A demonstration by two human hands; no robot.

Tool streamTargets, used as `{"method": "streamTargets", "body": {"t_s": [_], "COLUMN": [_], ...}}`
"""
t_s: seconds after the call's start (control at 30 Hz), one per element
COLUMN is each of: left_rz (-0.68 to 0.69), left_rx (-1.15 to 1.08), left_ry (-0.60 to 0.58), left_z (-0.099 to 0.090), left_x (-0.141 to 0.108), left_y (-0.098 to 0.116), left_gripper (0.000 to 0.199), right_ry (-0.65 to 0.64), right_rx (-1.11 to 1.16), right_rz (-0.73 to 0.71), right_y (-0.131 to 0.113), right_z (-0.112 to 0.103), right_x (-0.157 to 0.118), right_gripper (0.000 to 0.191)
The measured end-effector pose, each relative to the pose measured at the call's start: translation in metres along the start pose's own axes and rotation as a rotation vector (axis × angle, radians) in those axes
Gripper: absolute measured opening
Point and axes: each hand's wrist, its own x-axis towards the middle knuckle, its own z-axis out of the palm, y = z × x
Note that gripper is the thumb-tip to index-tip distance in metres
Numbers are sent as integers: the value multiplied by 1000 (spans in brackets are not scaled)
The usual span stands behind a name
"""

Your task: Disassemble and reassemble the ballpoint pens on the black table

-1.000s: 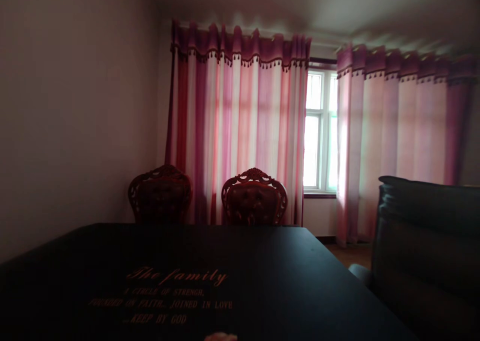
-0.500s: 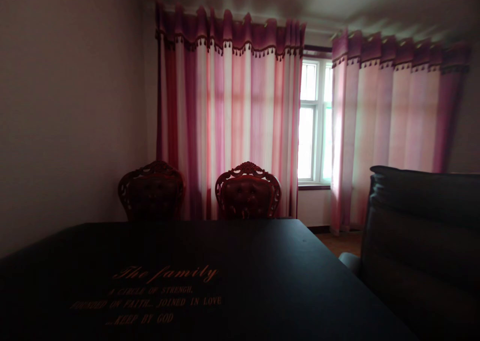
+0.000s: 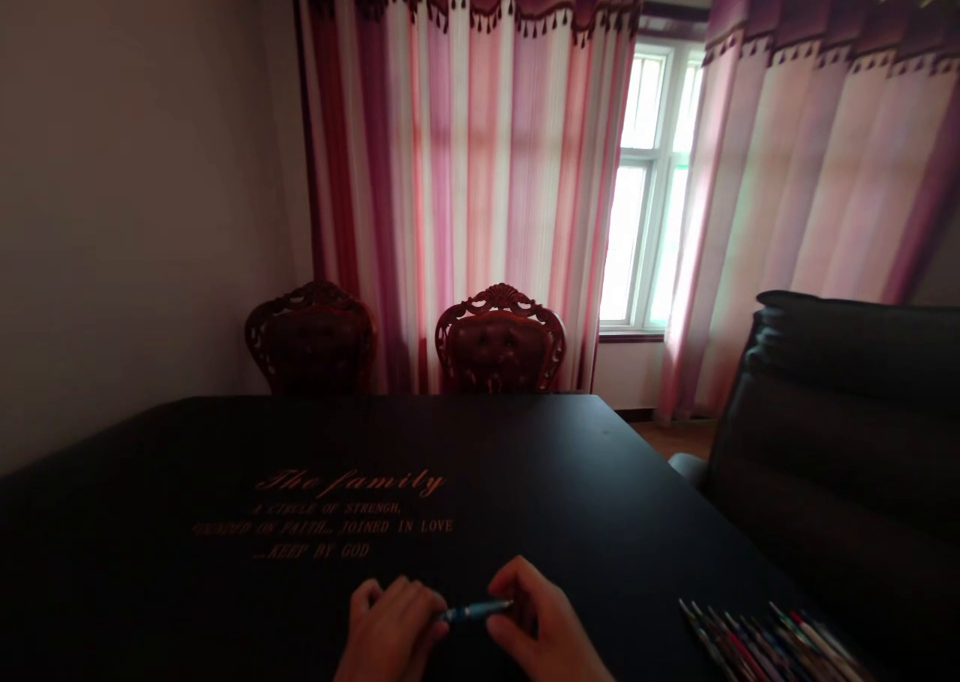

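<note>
A slim blue pen (image 3: 477, 611) lies level between my hands, just above or on the black tabletop at the bottom of the view. My left hand (image 3: 394, 627) is closed around the pen's left end, with the fingers curled and that end hidden. The thumb and forefinger of my right hand (image 3: 544, 622) close on the other end, which looks thin and metallic. To the right, a bunch of pens or pencils (image 3: 772, 647) lies side by side on the table, their tips pointing away from me; dim light hides their exact kind.
The black table (image 3: 517, 482) bears printed gold lettering (image 3: 349, 480). Two carved, dark red chairs (image 3: 500, 347) stand beyond its far edge. A black leather chair (image 3: 847, 442) is at the right side. Striped curtains (image 3: 487, 182) hang by a bright window (image 3: 637, 192).
The view has tilted down, so the table's near part shows. Both my hands with the blue pen, and the bunch of pens or pencils, have come into view.
</note>
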Motion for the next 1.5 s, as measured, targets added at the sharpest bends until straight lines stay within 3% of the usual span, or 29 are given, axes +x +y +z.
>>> {"method": "streamTargets", "body": {"t_s": [0.13, 0.37, 0.6, 0.87, 1.07, 1.27, 1.5], "left_rz": [-56, -63, -38, -109, 30, 114, -115], "left_rx": [-50, -72, -42, 34, 242, 264, 51], "left_ry": [-52, -64, -49, 7, 161, 123, 16], "left_z": [-13, -13, -17, -21, -36, -38, -16], "left_x": [2, 3, 5, 5, 7, 8, 7], "left_y": [9, 11, 14, 0, -10, -7, -8], "left_gripper": [12, 13, 13, 14, 32, 50, 17], "right_ry": [27, 38, -51, 88, 175, 176, 59], "right_rx": [56, 93, 175, 242, 193, 199, 166], "right_rz": [6, 13, 48, 22, 11, 1, 6], "right_y": [-6, 1, 10, 24, 26, 23, 13], "right_z": [0, -2, -2, -17, -26, -26, -14], "right_x": [-5, -2, 1, 9, 12, 12, 6], "right_gripper": [7, 11, 9, 12, 19, 23, 16]}}
